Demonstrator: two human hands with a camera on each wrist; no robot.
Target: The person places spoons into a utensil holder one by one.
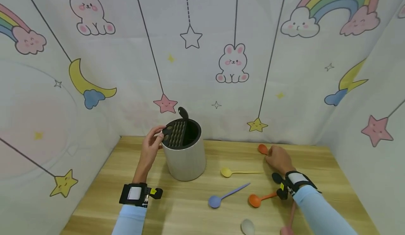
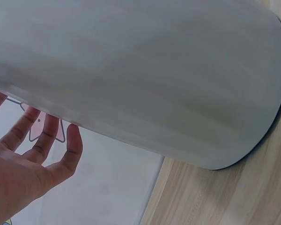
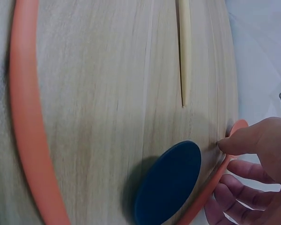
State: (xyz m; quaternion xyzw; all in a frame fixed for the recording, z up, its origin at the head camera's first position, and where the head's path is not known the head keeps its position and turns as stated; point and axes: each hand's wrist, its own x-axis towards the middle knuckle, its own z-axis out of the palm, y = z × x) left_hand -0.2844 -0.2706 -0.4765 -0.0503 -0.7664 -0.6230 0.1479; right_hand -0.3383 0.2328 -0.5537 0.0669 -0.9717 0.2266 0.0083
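Note:
A light grey cylindrical utensil holder (image 1: pixel 185 163) with a dark slotted top stands left of the middle of the table. One black spoon (image 1: pixel 183 113) sticks up out of it. My left hand (image 1: pixel 151 147) grips its top rim from the left, thumb over the edge; in the left wrist view several fingertips (image 2: pixel 74 133) meet the wall. At the back right, my right hand (image 1: pixel 280 159) pinches an orange-red spoon (image 1: pixel 262 149) by its handle just below the bowl, low over the table. Beside that hand lies a dark blue spoon (image 3: pixel 168 185).
On the wooden table (image 1: pixel 186 214) lie a yellow spoon (image 1: pixel 226 172), a blue spoon (image 1: pixel 215 202), a second orange spoon (image 1: pixel 254 200), a grey spoon (image 1: pixel 248 227) and a pink utensil (image 1: pixel 287 230) partly under the right forearm. A printed white cloth (image 1: pixel 202 122) walls the back and sides.

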